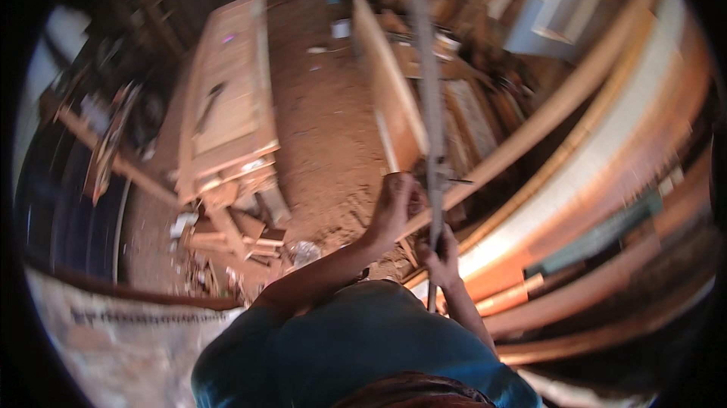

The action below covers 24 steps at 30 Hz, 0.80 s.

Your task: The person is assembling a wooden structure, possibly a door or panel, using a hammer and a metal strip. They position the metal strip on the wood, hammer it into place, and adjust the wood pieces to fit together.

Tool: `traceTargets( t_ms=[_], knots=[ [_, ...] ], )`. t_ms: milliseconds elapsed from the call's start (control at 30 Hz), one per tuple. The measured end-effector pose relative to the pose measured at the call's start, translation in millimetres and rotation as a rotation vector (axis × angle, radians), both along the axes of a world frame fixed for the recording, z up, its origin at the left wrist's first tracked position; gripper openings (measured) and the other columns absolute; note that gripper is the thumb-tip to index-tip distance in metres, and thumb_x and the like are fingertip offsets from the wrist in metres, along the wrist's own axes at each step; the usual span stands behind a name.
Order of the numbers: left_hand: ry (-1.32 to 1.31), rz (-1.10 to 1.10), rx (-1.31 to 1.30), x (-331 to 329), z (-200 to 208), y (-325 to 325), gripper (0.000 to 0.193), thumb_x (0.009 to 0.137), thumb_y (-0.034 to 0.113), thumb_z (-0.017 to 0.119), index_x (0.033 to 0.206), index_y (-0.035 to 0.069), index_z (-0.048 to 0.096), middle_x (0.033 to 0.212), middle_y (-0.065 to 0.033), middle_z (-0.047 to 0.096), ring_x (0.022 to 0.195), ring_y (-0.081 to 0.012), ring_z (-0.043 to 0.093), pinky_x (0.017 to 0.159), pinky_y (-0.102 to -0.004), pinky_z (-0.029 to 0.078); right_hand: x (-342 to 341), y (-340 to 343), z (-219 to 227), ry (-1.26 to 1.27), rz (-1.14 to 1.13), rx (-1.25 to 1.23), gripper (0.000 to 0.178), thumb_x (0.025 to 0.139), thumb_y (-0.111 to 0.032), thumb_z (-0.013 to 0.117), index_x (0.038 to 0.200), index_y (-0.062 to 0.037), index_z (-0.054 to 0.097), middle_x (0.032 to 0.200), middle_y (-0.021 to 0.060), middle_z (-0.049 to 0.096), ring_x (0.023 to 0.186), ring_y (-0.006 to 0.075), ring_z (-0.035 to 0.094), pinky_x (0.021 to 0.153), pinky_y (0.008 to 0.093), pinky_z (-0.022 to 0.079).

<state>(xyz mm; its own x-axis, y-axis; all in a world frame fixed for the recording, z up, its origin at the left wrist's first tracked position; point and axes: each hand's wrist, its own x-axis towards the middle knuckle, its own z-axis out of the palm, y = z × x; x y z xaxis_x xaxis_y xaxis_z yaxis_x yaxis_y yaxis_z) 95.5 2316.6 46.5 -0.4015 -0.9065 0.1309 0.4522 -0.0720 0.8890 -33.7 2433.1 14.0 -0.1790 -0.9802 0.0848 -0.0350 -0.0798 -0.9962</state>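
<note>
A long grey metal bar [429, 75], which looks like a bar clamp, runs from the top of the view down to my body. My right hand [444, 260] is wrapped round its lower part. Partway up the bar sits a fitting with a thin dark pin [458, 181] sticking out to the right. My left hand [397, 200] is closed just left of that fitting, at the near end of a long wooden board [390, 90] standing on edge. Blur hides what its fingers grip.
To the left, wooden panels [231, 90] lie stacked with a dark tool [210, 105] on top. Wood offcuts [235, 237] lie in front of them. A long timber [560, 97] and curved-looking boards [598, 158] fill the right side. Reddish dirt floor [322, 120] shows between.
</note>
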Motion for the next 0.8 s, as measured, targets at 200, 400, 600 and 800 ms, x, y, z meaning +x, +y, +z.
traceTargets(
  t_ms=[200, 400, 600, 800],
  knots=[
    [0.094, 0.188, -0.135, 51, 6, -18, 0.024, 0.106, 0.019, 0.054, 0.120, 0.000, 0.055, 0.107, -0.0055, 0.063, 0.095, -0.0118, 0.062, 0.085, -0.0290, 0.054, 42, -38, -3, -0.086, 0.044, 0.000, 0.021, 0.089, -0.017, 0.065, 0.098, -0.0025, 0.053, 0.082, -0.0006, 0.050, 0.078, 0.0087, 0.045, 0.070, 0.0259, 0.039],
    [-0.008, 0.158, -0.085, 91, -19, -77, 0.023, 0.106, 0.022, 0.053, 0.114, 0.000, 0.056, 0.098, -0.0040, 0.062, 0.093, -0.0103, 0.061, 0.083, -0.0283, 0.049, 60, -81, -17, -0.058, 0.134, 0.094, 0.024, 0.091, -0.025, 0.067, 0.090, -0.0049, 0.054, 0.068, -0.0041, 0.049, 0.056, 0.0041, 0.042, 0.049, 0.0233, 0.034],
    [-0.181, 0.252, -0.098, 99, -94, -162, 0.019, 0.109, 0.021, 0.043, 0.111, 0.003, 0.048, 0.089, -0.0031, 0.057, 0.087, -0.0120, 0.060, 0.080, -0.0282, 0.049, 67, -156, -6, -0.135, 0.199, 0.341, 0.023, 0.093, -0.026, 0.066, 0.091, -0.0055, 0.056, 0.066, -0.0055, 0.048, 0.053, 0.0030, 0.041, 0.046, 0.0218, 0.031],
    [-0.016, 0.399, 0.055, 107, -145, -270, 0.017, 0.109, 0.020, 0.042, 0.111, 0.004, 0.047, 0.102, -0.0096, 0.059, 0.094, -0.0173, 0.062, 0.087, -0.0329, 0.052, 55, -283, -56, -0.169, 0.190, 0.441, 0.021, 0.090, -0.027, 0.069, 0.094, -0.0089, 0.058, 0.064, -0.0056, 0.046, 0.051, 0.0038, 0.041, 0.045, 0.0224, 0.030]
  ],
)
